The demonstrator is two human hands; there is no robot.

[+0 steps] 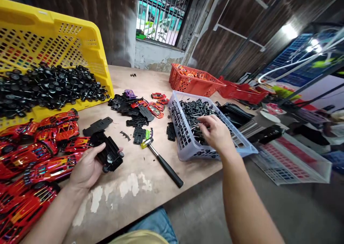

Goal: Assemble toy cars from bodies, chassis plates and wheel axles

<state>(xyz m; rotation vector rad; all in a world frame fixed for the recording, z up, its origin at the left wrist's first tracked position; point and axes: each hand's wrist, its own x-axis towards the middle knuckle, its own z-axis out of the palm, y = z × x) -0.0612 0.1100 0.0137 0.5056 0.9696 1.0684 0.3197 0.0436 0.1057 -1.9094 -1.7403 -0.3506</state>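
Note:
My left hand (88, 165) is closed around a black plastic toy car chassis (109, 151), held tilted above the table beside the red toy cars (51, 165). My right hand (215, 131) reaches into the pale plastic basket (185, 152). Its fingers are bent over a heap of small black wheel-and-axle parts (195, 111). Whether something is pinched between those fingertips cannot be made out. On the tabletop between my hands lies a hammer (163, 163) with a yellow-tipped head and a black handle.
A yellow crate (103, 61) full of black wheels (53, 86) lies tipped at the left. Black chassis pieces (138, 120) and shiny car bodies (156, 108) are scattered mid-table. Behind the basket stands a red crate (188, 84). The table's front edge (193, 181) runs below the basket.

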